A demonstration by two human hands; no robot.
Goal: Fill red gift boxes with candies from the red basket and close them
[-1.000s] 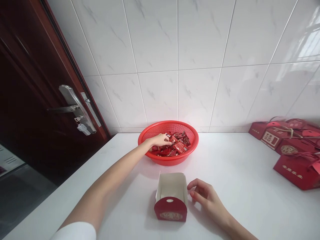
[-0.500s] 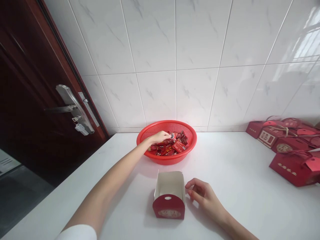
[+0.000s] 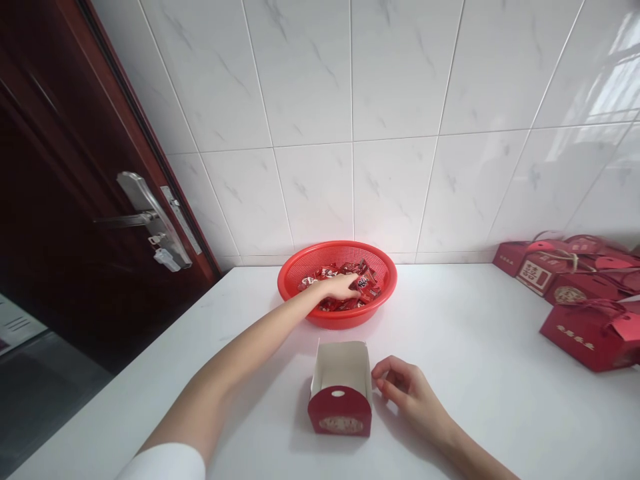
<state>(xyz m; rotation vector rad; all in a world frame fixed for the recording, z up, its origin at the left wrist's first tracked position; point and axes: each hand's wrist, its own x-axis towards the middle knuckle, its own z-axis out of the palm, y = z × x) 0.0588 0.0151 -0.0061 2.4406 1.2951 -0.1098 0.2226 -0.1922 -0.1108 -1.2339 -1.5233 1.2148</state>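
Observation:
My left hand [image 3: 341,287] reaches into a red plastic basket [image 3: 340,320] at the back of the table. Its thumb and fingers close around a red candy packet [image 3: 367,284] with white lettering. More red wrapped candies [image 3: 345,305] lie under and around that hand. In front of the basket stands an open-topped gift box [image 3: 340,412], dark red outside and pale inside, with a hole in its rounded front flap. My right hand [image 3: 406,390] rests at the box's right side, fingers loosely curled and apart, holding nothing. Its fingertips are at or very near the box wall.
Several closed red gift boxes [image 3: 593,333] are grouped at the right end of the white table [image 3: 465,320]. A tiled wall [image 3: 395,193] runs along the back. On the left is a dark door with a metal handle [image 3: 150,217] and keys.
Within the basket, my left hand has moved to the right and slightly down, and the lettered packet now shows at its fingertips there. My right hand and the open box have stayed put.

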